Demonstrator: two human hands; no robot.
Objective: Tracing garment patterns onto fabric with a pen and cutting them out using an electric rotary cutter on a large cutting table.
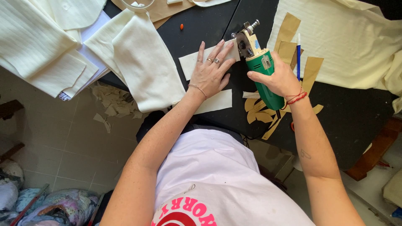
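Fingers (217,52) of the left hand (208,73) are spread flat and pressed down on a cream cloth strip (193,62) that lies on the black desk (201,29), near its front edge; nothing is gripped by them. Fingers (256,76) of the right hand (279,79) are closed around the green body of an electric cutter (258,62), whose metal head is set against the right end of the strip, just beside the left fingertips. A second cream piece (215,101) is seen at the front edge, below the left wrist. Brown paper patterns (312,71) and a blue pen (299,52) lie to the right of the cutter. Large cream cloth (347,37) is spread over the far right corner, and folded cream panels (142,62) hang over the left edge.
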